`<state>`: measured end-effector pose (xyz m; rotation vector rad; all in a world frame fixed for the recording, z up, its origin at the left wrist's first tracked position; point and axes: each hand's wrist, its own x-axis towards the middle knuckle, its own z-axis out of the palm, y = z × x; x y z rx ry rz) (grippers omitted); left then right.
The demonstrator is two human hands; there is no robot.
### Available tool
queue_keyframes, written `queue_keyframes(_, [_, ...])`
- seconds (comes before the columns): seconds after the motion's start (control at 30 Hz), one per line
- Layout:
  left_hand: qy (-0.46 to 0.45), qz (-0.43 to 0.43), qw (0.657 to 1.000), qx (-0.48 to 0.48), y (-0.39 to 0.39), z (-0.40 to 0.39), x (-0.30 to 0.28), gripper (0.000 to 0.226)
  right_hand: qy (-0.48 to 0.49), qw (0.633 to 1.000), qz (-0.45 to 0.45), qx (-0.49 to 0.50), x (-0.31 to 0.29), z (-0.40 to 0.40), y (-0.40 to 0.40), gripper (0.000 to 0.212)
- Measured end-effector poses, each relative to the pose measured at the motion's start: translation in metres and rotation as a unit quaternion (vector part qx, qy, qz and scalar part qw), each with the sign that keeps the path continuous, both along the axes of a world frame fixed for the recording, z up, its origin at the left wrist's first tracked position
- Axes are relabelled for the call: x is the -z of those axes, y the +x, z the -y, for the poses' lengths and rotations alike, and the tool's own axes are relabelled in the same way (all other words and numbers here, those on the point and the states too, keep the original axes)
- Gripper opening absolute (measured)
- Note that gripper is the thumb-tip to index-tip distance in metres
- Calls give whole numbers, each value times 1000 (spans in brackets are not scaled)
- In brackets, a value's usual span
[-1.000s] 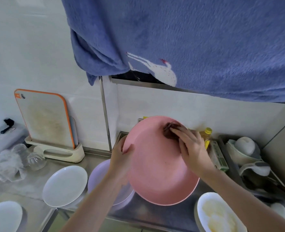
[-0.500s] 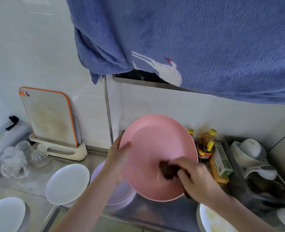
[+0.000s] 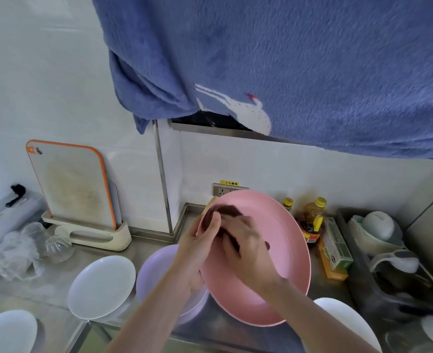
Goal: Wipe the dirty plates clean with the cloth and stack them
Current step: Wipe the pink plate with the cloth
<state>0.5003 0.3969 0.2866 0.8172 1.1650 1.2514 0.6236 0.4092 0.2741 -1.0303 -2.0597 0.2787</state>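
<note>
Pink plate (image 3: 281,263) tilted above lilac plate (image 3: 157,271), pinched at its rim by left hand (image 3: 197,248), scrubbed by right hand (image 3: 246,248) clutching dark cloth (image 3: 225,212); liable to slip onto lilac plate under hard rubbing

Steel counter (image 3: 45,289) with white plate (image 3: 101,286), glasses (image 3: 57,247)

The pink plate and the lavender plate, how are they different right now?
The pink plate is tilted up, gripped by the left hand and rubbed with a dark cloth under the right hand. The lavender plate lies flat on the steel counter, untouched and partly hidden. Both are round and shallow.
</note>
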Motion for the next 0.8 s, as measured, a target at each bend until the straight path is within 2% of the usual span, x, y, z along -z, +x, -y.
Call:
queue_keyframes(0.07, [-24,0,1000,-13,-6,-1,2,69,-34,996,20,-74,1,19,-3,49])
queue_keyframes(0.17, [-54,15,998,-30,-18,1,1,42,-62,987,68,-132,16,40,12,41])
queue_keyframes(0.27, [-59,-15,998,-35,-31,-1,1,19,-91,973,150,-153,32,49,48,34])
queue_keyframes(0.3, [-55,-29,998,-32,-35,-2,2,18,-88,968,187,-144,35,47,62,31])
queue_keyframes(0.4, [-53,-52,997,-24,-39,-2,0,18,-21,958,280,-61,31,30,96,23])
queue_keyframes(0.53, [-53,-23,998,-12,-27,-3,-6,8,84,972,215,41,7,-2,93,33])
queue_keyframes(0.63, [-31,-31,999,9,-9,-5,-6,13,153,952,250,87,-5,-24,64,47])
queue_keyframes(0.7, [-22,-57,998,16,-1,-6,-2,24,163,934,291,127,-1,-36,59,50])
queue_keyframes(0.8, [-57,-53,997,-26,-6,-11,12,40,124,916,303,232,18,-40,71,56])
